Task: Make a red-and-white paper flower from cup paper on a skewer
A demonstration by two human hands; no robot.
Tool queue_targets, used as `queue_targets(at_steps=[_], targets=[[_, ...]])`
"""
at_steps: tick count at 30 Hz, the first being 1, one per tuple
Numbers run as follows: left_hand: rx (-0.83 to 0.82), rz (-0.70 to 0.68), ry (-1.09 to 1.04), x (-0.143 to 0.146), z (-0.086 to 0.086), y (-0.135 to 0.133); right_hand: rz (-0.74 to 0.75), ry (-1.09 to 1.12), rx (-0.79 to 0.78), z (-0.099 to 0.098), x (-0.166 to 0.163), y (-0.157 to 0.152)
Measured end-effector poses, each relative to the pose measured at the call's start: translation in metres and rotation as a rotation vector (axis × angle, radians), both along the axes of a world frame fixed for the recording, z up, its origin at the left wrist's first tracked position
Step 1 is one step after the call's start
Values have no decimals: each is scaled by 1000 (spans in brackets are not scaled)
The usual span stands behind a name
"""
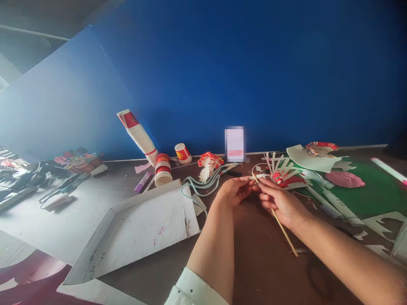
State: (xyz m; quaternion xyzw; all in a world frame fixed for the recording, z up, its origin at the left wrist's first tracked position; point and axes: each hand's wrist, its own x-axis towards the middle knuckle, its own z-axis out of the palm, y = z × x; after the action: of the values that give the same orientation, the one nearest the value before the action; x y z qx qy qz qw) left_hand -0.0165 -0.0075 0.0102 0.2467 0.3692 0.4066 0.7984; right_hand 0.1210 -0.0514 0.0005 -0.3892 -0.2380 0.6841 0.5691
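Observation:
In front of me, my left hand [237, 190] is closed, its fingertips pinching the end of a white paper strip [262, 175]. My right hand [282, 201] grips a thin wooden stick [284, 233], which slants from the fingertips down toward the lower right. The stick's upper tip meets the strip between both hands. Just behind the right hand lies a paper cup cut into strips [279, 178], its white strips fanned out around a red part. Whether the pinched strip belongs to this cup I cannot fully see. Fingers partly hide the contact.
On the left stands a shallow white cardboard box [143, 228]. Behind it are stacked paper cups [140, 135], a single cup [182, 153], a purple glue stick [143, 182] and a red-white paper flower [210, 163]. A pale cable [203, 186] curls nearby. A green mat [378, 190] with paper scraps lies right.

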Motion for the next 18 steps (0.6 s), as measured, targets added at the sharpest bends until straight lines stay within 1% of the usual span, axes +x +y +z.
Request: queue_targets(at_steps=[5, 13, 18], targets=[[17, 30, 16, 2, -1, -1, -18, -128, 0, 2, -1, -2], [49, 28, 34, 5, -9, 3, -27, -287, -6, 4, -2, -4], [53, 24, 68, 5, -7, 3, -34, -365, 5, 3, -2, -6]])
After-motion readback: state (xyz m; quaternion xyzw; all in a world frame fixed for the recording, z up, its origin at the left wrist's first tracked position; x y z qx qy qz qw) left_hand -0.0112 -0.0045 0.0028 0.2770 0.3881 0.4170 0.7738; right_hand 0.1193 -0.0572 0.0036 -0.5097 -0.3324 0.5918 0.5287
